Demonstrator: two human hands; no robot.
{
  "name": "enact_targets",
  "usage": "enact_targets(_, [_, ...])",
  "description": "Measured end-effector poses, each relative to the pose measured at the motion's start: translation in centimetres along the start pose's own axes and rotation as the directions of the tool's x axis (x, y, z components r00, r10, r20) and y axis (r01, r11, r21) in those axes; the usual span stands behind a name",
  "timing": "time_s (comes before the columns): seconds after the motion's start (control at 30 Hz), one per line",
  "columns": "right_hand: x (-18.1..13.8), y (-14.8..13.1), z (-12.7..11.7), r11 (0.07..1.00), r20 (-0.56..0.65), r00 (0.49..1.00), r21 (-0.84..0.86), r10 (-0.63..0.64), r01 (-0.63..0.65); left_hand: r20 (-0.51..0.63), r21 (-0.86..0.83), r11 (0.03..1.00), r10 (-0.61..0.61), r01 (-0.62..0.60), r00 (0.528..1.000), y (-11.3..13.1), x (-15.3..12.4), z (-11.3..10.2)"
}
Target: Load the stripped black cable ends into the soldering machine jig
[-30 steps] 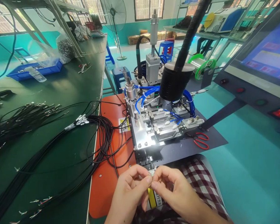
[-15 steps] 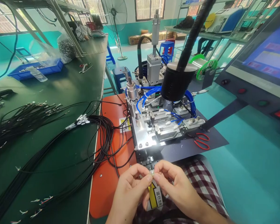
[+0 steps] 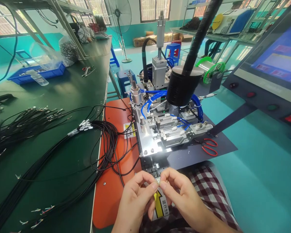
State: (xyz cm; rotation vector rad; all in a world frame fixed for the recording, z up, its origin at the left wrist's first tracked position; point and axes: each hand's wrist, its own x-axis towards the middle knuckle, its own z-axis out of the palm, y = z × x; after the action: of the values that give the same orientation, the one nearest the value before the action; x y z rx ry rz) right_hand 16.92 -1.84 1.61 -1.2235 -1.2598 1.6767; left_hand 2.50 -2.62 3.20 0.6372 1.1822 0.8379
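My left hand (image 3: 138, 197) and my right hand (image 3: 180, 197) meet low in the middle of the view, thumbs and forefingers pinched. Between the fingertips is a tiny pale piece (image 3: 158, 182), mostly covered and too small to name. Both hands are over the near edge of the machine, just above a label with a yellow arrow (image 3: 158, 204). Beyond them stands the metal fixture (image 3: 147, 142) with clamps and blue air tubes (image 3: 157, 95). A bundle of black cables (image 3: 109, 139) with silvery ends lies to the left, across the orange plate (image 3: 111, 194) and the green table.
Red-handled pliers (image 3: 210, 147) lie on the dark plate at right. A black cylinder on a flexible arm (image 3: 184, 85) hangs over the fixture. A control screen panel (image 3: 269, 81) juts in from the right. The green table (image 3: 70, 100) carries more cables and a blue tray (image 3: 38, 72).
Hardly anything differs. My hands stay pinched together in the same place, with a slight shift of the fingertips, and the whole view has moved very slightly.
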Motion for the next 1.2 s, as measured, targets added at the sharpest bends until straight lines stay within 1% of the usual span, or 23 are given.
enact_targets(0.07, [0.2, -0.1, -0.1, 1.0, -0.032, 0.999, -0.026, -0.01, 0.009, -0.002, 0.017, 1.0, 0.003, -0.002, 1.0, 0.0, 0.0, 0.0])
enact_targets(0.17, [0.5, -0.1, -0.2, 0.991, -0.07, 0.997, -0.129, -0.035, 0.026, 0.001, 0.046, 0.999, 0.002, -0.003, 1.0, -0.1, 0.0, -0.1])
enact_targets(0.27, [0.6, -0.2, -0.3, 0.972, -0.072, 0.993, -0.224, -0.091, 0.073, 0.003, 0.071, 0.997, -0.007, 0.007, 1.0, 0.0, 0.2, -0.2])
enact_targets(0.37, [0.5, -0.4, -0.5, 0.956, -0.047, 0.989, -0.267, -0.138, 0.12, 0.001, 0.122, 0.993, -0.001, 0.001, 1.0, 0.0, 0.3, -0.3])
enact_targets(0.43, [0.6, -0.6, -0.6, 0.956, -0.035, 0.989, -0.262, -0.145, 0.131, -0.004, 0.162, 0.986, 0.027, -0.026, 1.0, 0.1, 0.4, -0.3])
enact_targets(0.53, [1.0, -0.3, -0.9, 0.975, -0.042, 0.99, -0.184, -0.133, 0.123, -0.031, 0.212, 0.976, 0.065, -0.057, 0.997, 0.2, 0.5, -0.2])
enact_targets(0.6, [1.4, 0.1, -1.2, 0.986, -0.053, 0.991, -0.128, -0.119, 0.112, -0.053, 0.298, 0.947, 0.14, -0.118, 0.989, 0.4, 0.6, -0.1])
enact_targets(0.63, [1.6, 0.3, -1.3, 0.989, -0.06, 0.992, -0.107, -0.111, 0.104, -0.057, 0.375, 0.911, 0.206, -0.17, 0.977, 0.6, 0.6, -0.1])
enact_targets(0.67, [1.9, 0.4, -1.5, 0.992, -0.07, 0.992, -0.088, -0.101, 0.095, -0.044, 0.469, 0.852, 0.287, -0.234, 0.957, 0.7, 0.6, -0.2])
enact_targets(0.73, [2.3, 0.6, -1.9, 0.996, -0.089, 0.993, -0.05, -0.081, 0.077, 0.041, 0.648, 0.67, 0.444, -0.362, 0.895, 0.8, 0.8, -0.5])
enact_targets(0.8, [2.8, 0.5, -2.3, 0.998, -0.101, 0.993, -0.018, -0.061, 0.06, 0.161, 0.75, 0.48, 0.533, -0.454, 0.831, 0.9, 1.2, -1.0])
enact_targets(0.87, [3.2, 0.6, -2.5, 0.999, -0.099, 0.994, -0.001, -0.045, 0.045, 0.264, 0.779, 0.353, 0.565, -0.519, 0.781, 0.8, 1.8, -1.5])
enact_targets(1.0, [4.0, 1.2, -2.5, 0.999, -0.085, 0.996, 0.007, -0.036, 0.037, 0.388, 0.793, 0.187, 0.577, -0.579, 0.719, 0.7, 2.6, -2.5])
enact_targets(1.1, [4.4, 2.0, -2.3, 0.999, -0.073, 0.996, -0.004, -0.042, 0.042, 0.446, 0.804, 0.076, 0.579, -0.59, 0.682, 0.5, 2.9, -3.1])
enact_targets(1.2, [4.5, 2.5, -2.3, 0.999, -0.068, 0.997, -0.014, -0.038, 0.037, 0.478, 0.808, 0.002, 0.581, -0.589, 0.659, 0.2, 3.1, -3.4])
